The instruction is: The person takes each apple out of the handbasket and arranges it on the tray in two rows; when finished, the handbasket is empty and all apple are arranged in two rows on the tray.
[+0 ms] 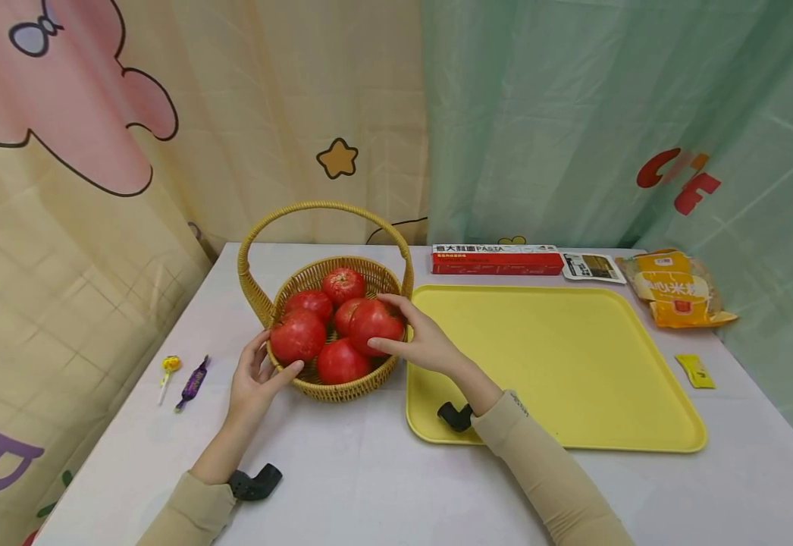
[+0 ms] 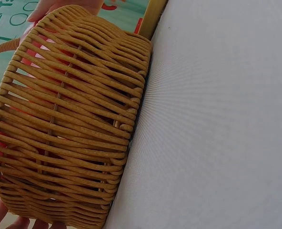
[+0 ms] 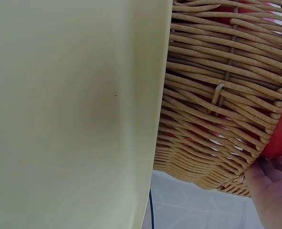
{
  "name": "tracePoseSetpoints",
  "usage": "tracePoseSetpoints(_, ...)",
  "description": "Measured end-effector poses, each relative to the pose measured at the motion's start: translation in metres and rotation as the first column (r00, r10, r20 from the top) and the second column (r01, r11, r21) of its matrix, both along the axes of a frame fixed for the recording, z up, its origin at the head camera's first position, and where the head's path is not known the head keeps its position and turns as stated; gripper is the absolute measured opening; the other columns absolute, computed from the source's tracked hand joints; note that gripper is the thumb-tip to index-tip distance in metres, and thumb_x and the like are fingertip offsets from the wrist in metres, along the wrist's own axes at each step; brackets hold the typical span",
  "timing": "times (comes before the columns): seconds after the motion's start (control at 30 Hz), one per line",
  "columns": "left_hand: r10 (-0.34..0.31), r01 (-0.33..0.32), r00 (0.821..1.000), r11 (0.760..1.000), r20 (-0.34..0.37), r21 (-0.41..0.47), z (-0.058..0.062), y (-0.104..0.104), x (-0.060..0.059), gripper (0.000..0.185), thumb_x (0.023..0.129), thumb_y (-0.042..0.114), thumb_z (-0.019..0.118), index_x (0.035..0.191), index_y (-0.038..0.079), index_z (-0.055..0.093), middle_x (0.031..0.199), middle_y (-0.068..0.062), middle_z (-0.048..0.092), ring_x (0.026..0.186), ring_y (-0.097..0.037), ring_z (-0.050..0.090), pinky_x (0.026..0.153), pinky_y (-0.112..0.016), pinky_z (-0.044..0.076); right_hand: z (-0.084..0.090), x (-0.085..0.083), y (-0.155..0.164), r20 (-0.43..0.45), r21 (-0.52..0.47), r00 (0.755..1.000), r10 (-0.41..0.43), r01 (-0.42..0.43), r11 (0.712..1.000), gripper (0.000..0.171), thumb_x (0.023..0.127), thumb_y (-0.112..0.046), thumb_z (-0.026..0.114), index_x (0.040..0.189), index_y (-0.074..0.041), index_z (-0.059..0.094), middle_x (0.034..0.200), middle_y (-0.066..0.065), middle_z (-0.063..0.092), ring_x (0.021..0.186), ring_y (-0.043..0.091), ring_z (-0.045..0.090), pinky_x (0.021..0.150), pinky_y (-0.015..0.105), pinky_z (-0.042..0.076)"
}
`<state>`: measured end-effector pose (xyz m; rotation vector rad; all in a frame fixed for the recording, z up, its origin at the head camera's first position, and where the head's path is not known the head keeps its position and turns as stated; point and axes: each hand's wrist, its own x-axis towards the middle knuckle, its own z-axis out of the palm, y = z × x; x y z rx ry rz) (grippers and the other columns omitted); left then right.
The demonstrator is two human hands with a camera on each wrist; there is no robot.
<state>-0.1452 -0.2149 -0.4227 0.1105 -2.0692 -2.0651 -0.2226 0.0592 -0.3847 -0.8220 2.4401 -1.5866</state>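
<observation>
red box (image 1: 496, 259): "PASTA" after Chinese characters | green curtain (image 1: 608, 114): red letters, partly readable "C", "F"

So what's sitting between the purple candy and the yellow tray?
The wicker basket of red fruit stands between purple candy and yellow tray, seen from the head view.

The table (image 1: 396, 485) is viewed from above and in front by the head camera. The basket (image 2: 69, 124) wall is seen at very close range from the left wrist; from the right wrist, its opposite wall and the tray (image 3: 69, 114). The basket is shared by all views.
</observation>
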Motion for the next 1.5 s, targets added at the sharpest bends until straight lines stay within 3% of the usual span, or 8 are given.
tracePoseSetpoints(0.53, -0.006, 0.006, 1.000, 1.000, 0.007, 0.009, 0.002, 0.000, 0.000, 0.072, 0.084, 0.000, 0.068, 0.143, 0.006, 0.027, 0.146, -0.010, 0.030, 0.133, -0.030, 0.033, 0.086, -0.013, 0.046, 0.003, 0.002, 0.001, -0.013, 0.027, 0.999, 0.029, -0.029, 0.999, 0.071, 0.079, -0.041, 0.074, 0.139, -0.030, 0.036, 0.135, -0.003, 0.043, 0.120, 0.017, 0.044, 0.100, 0.042, 0.042)
tracePoseSetpoints(0.9, 0.003, -0.002, 1.000, 1.000, 0.023, -0.012, 0.003, 0.001, 0.001, 0.071, 0.085, 0.002, 0.068, 0.143, 0.007, 0.028, 0.147, -0.008, 0.030, 0.134, -0.028, 0.032, 0.087, -0.013, 0.045, 0.002, 0.001, 0.000, -0.007, -0.018, 1.000, 0.011, -0.011, 1.000, 0.071, 0.076, -0.039, 0.077, 0.136, -0.025, 0.042, 0.131, 0.000, 0.048, 0.118, 0.018, 0.046, 0.099, 0.045, 0.042)
tracePoseSetpoints(1.13, -0.002, 0.002, 1.000, 1.000, 0.021, -0.011, 0.003, 0.001, 0.002, 0.071, 0.085, 0.002, 0.067, 0.143, 0.007, 0.028, 0.147, -0.008, 0.030, 0.134, -0.028, 0.032, 0.087, -0.013, 0.045, 0.000, 0.001, 0.000, -0.129, -0.056, 0.991, 0.031, -0.039, 0.998, 0.067, 0.073, -0.033, 0.081, 0.131, -0.023, 0.048, 0.127, -0.003, 0.049, 0.112, 0.015, 0.049, 0.092, 0.039, 0.048)
tracePoseSetpoints(1.33, -0.005, 0.005, 1.000, 1.000, 0.012, -0.001, 0.003, 0.001, 0.001, 0.071, 0.085, 0.000, 0.067, 0.143, 0.006, 0.028, 0.146, -0.008, 0.029, 0.134, -0.028, 0.032, 0.087, -0.012, 0.044, 0.008, 0.002, 0.005, -0.211, -0.165, 0.977, 0.041, -0.077, 0.983, 0.064, 0.072, -0.021, 0.082, 0.128, -0.019, 0.051, 0.127, -0.001, 0.050, 0.113, 0.017, 0.048, 0.087, 0.037, 0.051)
tracePoseSetpoints(1.5, -0.004, 0.004, 1.000, 1.000, 0.025, -0.003, 0.003, 0.001, 0.001, 0.071, 0.085, 0.001, 0.067, 0.144, 0.007, 0.028, 0.147, -0.008, 0.029, 0.134, -0.027, 0.032, 0.087, -0.013, 0.045, 0.022, -0.001, 0.021, -0.269, -0.314, 0.962, -0.041, -0.047, 0.948, 0.068, 0.070, -0.003, 0.078, 0.130, -0.006, 0.048, 0.129, 0.011, 0.049, 0.115, 0.022, 0.046, 0.089, 0.038, 0.050)
